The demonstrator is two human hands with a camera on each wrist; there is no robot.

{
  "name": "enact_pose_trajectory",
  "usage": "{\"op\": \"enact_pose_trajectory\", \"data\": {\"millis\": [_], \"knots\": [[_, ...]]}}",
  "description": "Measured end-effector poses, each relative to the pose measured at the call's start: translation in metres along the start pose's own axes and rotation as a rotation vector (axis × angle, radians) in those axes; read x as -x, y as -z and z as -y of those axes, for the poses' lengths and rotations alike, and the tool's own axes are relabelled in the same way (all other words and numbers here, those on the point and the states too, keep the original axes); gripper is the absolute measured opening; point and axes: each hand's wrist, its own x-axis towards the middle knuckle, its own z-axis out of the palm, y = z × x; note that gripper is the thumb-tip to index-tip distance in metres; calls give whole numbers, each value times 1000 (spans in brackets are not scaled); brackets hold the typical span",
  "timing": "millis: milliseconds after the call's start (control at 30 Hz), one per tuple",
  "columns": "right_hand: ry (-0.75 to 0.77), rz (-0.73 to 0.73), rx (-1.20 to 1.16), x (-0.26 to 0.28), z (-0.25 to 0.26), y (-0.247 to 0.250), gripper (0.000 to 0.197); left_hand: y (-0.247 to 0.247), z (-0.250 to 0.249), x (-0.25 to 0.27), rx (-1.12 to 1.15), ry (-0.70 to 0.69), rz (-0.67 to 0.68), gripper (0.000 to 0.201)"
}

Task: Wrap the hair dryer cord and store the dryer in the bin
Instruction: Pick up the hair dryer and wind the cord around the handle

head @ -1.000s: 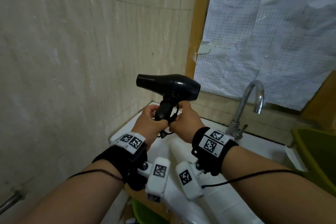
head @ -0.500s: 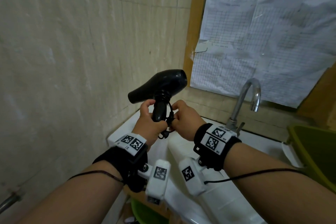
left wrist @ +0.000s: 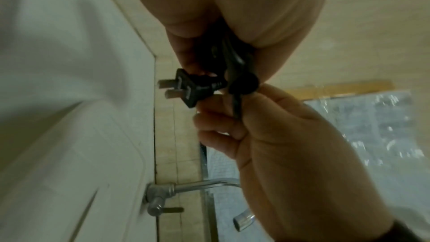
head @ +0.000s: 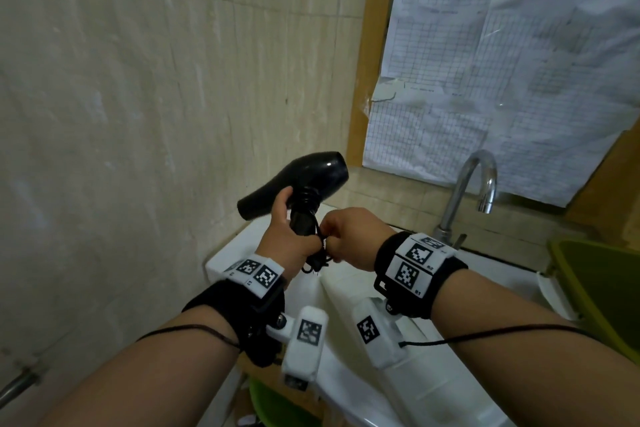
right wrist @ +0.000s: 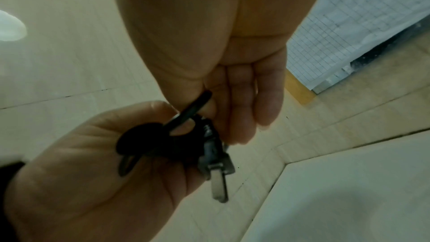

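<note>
My left hand grips the handle of the black hair dryer, held up above the white basin with its nozzle tilted down to the left. At the foot of the handle my right hand pinches the black cord, close against the left hand. In the left wrist view the cord runs between the right hand's fingertips, and the two-pin plug sticks out beside the handle's end. The plug hangs just below both hands in the right wrist view. The green bin stands at the right edge.
A chrome faucet rises behind the white basin. The tiled wall is close on the left, and a paper-covered window lies ahead. Another green container shows below the basin's edge.
The dryer has tipped from level to nozzle-down toward the left and shifted slightly left. Both hands stay at the handle, the right one working the cord lower at its foot.
</note>
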Motion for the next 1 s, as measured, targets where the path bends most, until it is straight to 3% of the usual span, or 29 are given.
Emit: {"op": "enact_pose_trajectory", "data": {"millis": [133,333,567,733,1000], "knots": [[21,-41,-53,-4,-5,-2,23,3,-2,-4,-24,-63,20,98],[-81,-48,-412,-4,-5,-14,18,9,0,-6,26,-75,60,97],[-194,-176,-752,-4,-3,-17,24,14,-2,-4,-27,-126,211,99],[-282,-291,-807,-8,-9,-18,23,12,-5,0,-70,-104,284,112],[-211,-283,-731,-2,0,-15,17,-2,-9,2,-127,-143,102,116]]}}
